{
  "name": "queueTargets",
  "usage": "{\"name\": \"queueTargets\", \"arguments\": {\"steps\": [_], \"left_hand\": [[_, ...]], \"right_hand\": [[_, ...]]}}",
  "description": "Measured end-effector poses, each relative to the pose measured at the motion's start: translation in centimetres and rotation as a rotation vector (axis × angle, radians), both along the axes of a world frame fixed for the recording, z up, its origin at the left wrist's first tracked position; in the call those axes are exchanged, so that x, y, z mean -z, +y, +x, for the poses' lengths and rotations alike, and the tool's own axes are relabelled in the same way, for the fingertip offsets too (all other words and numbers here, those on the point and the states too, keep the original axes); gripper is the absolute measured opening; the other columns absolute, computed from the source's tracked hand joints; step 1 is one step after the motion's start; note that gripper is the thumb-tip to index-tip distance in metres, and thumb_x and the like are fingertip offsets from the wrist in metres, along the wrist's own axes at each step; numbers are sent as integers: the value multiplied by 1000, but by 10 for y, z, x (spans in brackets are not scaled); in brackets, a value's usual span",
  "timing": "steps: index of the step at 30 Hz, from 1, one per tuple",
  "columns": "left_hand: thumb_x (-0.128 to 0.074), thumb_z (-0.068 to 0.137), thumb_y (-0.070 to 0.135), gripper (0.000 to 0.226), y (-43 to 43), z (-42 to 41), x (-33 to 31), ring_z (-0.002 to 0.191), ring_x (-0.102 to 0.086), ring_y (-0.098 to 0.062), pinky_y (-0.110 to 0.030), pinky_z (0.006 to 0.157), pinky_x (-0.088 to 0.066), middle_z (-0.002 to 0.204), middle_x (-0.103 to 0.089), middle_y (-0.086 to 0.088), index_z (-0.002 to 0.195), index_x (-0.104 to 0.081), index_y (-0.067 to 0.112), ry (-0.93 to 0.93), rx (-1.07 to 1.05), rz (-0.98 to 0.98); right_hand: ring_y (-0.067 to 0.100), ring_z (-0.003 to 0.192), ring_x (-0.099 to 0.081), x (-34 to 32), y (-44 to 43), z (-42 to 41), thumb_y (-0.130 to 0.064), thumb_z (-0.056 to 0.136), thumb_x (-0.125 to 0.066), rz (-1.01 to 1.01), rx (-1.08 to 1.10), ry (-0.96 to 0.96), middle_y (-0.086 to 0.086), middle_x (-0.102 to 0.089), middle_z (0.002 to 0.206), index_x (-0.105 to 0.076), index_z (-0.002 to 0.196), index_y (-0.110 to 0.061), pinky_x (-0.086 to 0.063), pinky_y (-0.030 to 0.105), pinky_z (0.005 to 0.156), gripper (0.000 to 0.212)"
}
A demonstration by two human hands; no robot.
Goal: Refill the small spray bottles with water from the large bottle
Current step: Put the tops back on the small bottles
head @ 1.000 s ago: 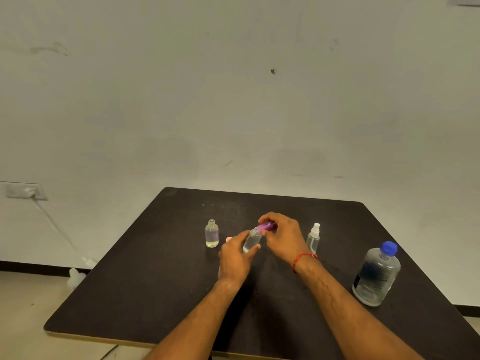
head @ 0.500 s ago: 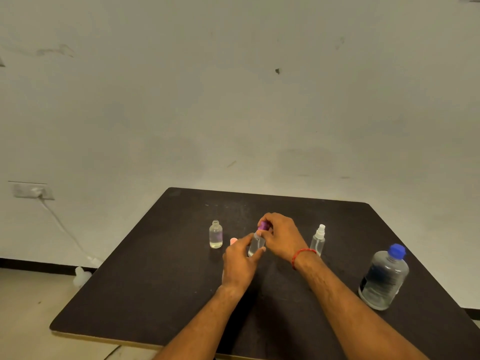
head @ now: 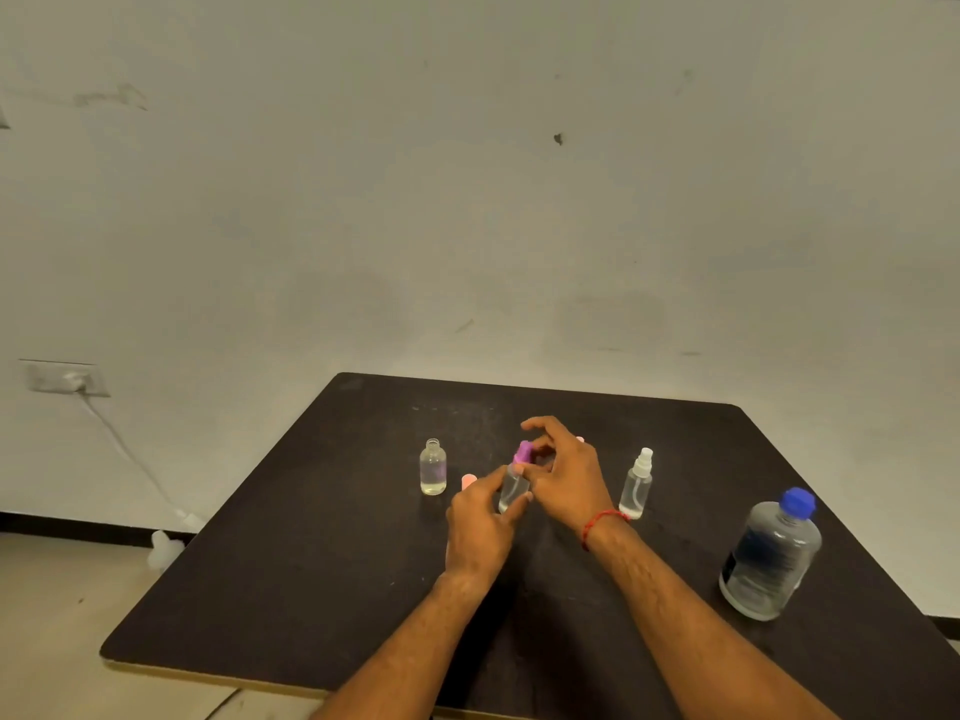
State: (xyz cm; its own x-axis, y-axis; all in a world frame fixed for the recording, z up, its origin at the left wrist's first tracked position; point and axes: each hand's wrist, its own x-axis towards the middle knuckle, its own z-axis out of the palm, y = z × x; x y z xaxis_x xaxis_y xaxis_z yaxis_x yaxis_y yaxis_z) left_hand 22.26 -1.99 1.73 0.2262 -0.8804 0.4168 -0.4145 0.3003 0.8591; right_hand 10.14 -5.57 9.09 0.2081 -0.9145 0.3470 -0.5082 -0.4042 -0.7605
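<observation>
My left hand (head: 480, 522) grips a small clear spray bottle (head: 512, 488) at mid-table. My right hand (head: 563, 472) pinches its purple spray top (head: 523, 452) with thumb and fingers. An uncapped small clear bottle (head: 432, 467) with some liquid stands to the left. A small spray bottle with a white top (head: 637, 483) stands to the right. The large clear bottle with a blue cap (head: 771, 556) stands capped at the right, leaning a little in this wide view. A pink object (head: 468, 480) shows behind my left hand, mostly hidden.
The dark square table (head: 322, 563) stands against a pale wall. A wall socket (head: 65, 379) with a white cable sits at the left, and a white object (head: 163, 549) lies on the floor below the table's left edge.
The held bottle has turned from tilted to nearly upright. My right hand's fingers have shifted on the purple top. The other bottles stay where they were.
</observation>
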Motion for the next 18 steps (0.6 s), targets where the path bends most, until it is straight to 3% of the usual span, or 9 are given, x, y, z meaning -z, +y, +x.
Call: {"name": "queueTargets", "arguments": {"steps": [2,4,7,9,11,13,15,18], "left_hand": [[-75,90,30,30,0,-1,1,66,-65,4,-46,92,-57,77,-68,28,116,-67,44,-5,-21,2],[-77,89,30,16,-2,-2,3,66,-63,3,-46,88,-59,72,-67,20,103,-72,35,-13,-61,13],[-78,88,31,11,-6,0,5,64,-62,-3,-40,83,-58,71,-66,10,96,-73,26,-13,-98,16],[-75,90,31,16,-7,1,4,68,-65,-6,-37,83,-58,77,-70,10,105,-73,34,-15,-53,-4],[-74,91,34,23,-8,2,4,71,-66,-4,-30,76,-58,84,-72,14,113,-70,41,-21,-11,-21],[-73,91,37,28,-9,3,4,74,-67,-2,-24,72,-58,90,-73,17,119,-69,40,-22,2,-22],[-73,90,38,30,-10,2,4,69,-66,1,-19,66,-56,88,-73,17,120,-70,38,-15,-8,-20],[-74,89,40,26,-11,3,5,63,-63,0,-18,59,-52,77,-70,16,115,-71,39,-10,-47,-23]], "right_hand": [[5,76,-64,-1,1,2,-23,77,-81,-20,45,21,-9,-64,77,-55,116,-30,-59,32,81,47],[6,70,-62,-2,3,4,-37,72,-84,-9,71,57,-9,-61,74,-51,118,-29,-58,24,71,57],[6,88,-58,-1,6,4,-48,70,-81,-4,58,62,-11,-58,94,-40,129,-33,-47,15,71,73],[8,102,-59,1,7,4,-33,78,-80,-18,10,6,-15,-59,103,-36,135,-35,-52,29,90,72],[9,100,-62,3,6,3,-12,81,-74,-27,-3,-22,-18,-62,102,-36,135,-37,-43,50,106,70],[8,95,-64,3,6,3,-2,82,-70,-30,26,-35,-15,-66,94,-40,132,-37,-36,55,110,68],[5,88,-63,2,7,5,-8,81,-75,-37,57,-57,-12,-64,86,-43,129,-33,-47,48,101,63],[6,78,-59,-1,10,7,-26,76,-82,-58,74,-48,-8,-58,82,-43,126,-30,-56,27,75,63]]}}
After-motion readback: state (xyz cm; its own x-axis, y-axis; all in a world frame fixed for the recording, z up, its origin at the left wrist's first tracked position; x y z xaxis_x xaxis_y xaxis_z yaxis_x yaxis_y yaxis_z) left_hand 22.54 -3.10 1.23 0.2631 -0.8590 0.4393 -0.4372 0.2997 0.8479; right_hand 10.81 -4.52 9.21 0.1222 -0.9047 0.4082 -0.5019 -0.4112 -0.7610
